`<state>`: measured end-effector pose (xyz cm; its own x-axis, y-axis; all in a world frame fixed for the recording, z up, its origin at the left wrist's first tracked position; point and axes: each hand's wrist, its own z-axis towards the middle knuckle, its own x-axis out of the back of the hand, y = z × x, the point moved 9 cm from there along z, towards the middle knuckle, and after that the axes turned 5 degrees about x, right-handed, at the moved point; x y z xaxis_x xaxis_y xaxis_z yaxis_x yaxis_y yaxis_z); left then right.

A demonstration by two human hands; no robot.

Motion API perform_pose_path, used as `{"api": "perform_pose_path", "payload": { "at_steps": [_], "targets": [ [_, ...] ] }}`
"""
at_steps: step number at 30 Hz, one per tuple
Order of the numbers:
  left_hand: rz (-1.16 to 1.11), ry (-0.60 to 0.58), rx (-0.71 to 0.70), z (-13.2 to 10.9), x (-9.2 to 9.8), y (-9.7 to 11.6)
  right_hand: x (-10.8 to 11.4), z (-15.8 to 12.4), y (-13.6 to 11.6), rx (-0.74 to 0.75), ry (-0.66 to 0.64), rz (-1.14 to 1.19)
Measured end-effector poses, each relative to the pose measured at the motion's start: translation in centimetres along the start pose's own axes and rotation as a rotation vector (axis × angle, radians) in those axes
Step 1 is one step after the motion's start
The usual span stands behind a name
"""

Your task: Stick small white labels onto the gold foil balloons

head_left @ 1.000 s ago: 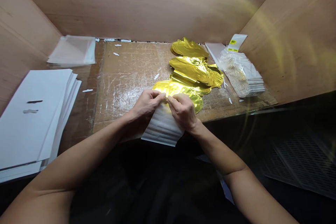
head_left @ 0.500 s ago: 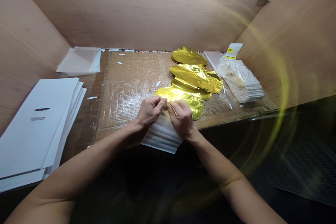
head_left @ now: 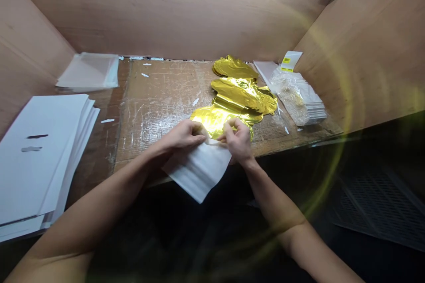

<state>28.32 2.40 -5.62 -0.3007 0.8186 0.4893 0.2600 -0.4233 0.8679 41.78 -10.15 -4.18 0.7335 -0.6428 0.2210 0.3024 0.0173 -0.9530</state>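
Note:
Between my two hands is a white, translucent plastic bag (head_left: 201, 170), its lower corner hanging past the table's front edge. My left hand (head_left: 186, 135) pinches its upper edge on the left. On the right, my right hand (head_left: 238, 140) has its fingers closed on the same edge. Just beyond the hands lies a flat, shiny gold foil piece (head_left: 206, 116), partly hidden by them. Behind it are a stack of gold foil pieces (head_left: 237, 90) and a smaller stack of gold foil (head_left: 232, 67).
White sheets (head_left: 43, 154) with slots are piled at the left, with clear bags (head_left: 89, 70) behind. Clear packets (head_left: 299, 97) and a white tag (head_left: 291, 60) lie at the right. Wooden walls (head_left: 149, 13) enclose the table (head_left: 156, 97), where white scraps are scattered.
The hands have moved apart along the bag's upper edge. The bag has turned and shows more of its white face. The whole view has shifted slightly.

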Motion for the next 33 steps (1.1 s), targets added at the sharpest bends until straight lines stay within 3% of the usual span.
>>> {"api": "perform_pose_path", "payload": {
  "at_steps": [3,8,11,14,16,19,23,25,30,33],
  "targets": [
    [0.112,-0.165,-0.118,-0.7,0.1,1.4,1.4,1.4,0.2,-0.079,-0.110,-0.087],
    [0.341,-0.206,-0.267,-1.3,-0.2,2.7,-1.2,1.9,0.5,-0.086,-0.424,-0.372],
    [0.366,-0.241,-0.278,-1.1,-1.0,2.3,-1.7,1.5,0.2,-0.033,-0.424,-0.807],
    [0.394,-0.251,-0.260,-0.9,-1.3,1.6,-0.4,1.3,-0.6,0.009,-0.304,-1.144],
    [0.394,-0.256,-0.264,-1.0,-1.3,1.5,-0.5,1.4,-1.1,0.127,-0.302,-1.148],
    [0.340,-0.252,-0.296,-1.3,-0.8,2.2,-1.9,1.6,-0.9,0.309,-0.449,-0.925],
    [0.237,-0.133,-0.311,-1.5,0.5,3.4,-2.0,2.6,0.8,0.230,-0.556,-0.619],
    [0.213,-0.125,-0.328,-1.7,0.2,3.8,-1.9,2.7,1.2,0.189,-0.575,-0.558],
    [0.271,-0.241,-0.312,-1.7,-2.3,3.2,-1.9,4.3,-0.6,0.306,-0.641,-0.678],
    [0.204,-0.239,-0.241,-1.3,-1.9,2.3,0.5,9.3,-1.9,0.258,-0.697,-0.896]
  ]
}}
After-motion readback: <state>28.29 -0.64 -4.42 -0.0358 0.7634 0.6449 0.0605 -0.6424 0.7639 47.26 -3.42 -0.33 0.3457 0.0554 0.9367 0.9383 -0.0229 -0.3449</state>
